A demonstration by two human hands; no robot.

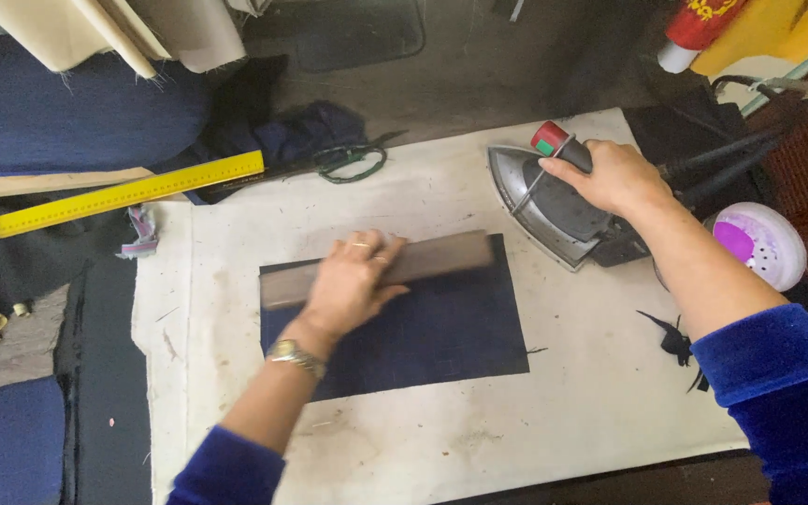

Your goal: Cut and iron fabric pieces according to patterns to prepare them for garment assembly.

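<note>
the left hand (pixel 353 281) lies flat with open fingers on a grey strip (pixel 441 257) along the top of the dark blue cloth (pixel 423 332), mid frame. the right hand (pixel 614 178) grips the iron (pixel 544 201), upper right. best to keep the strip straight and fingers away from the iron.

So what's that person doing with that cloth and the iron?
A person in blue sleeves is working at a stained white pressing pad. Their left hand presses a brown strip along the top edge of a dark navy piece of cloth. Their right hand grips the handle of an iron, which rests on the pad just beside the cloth. A yellow ruler and scissors lie off to the side.
</note>
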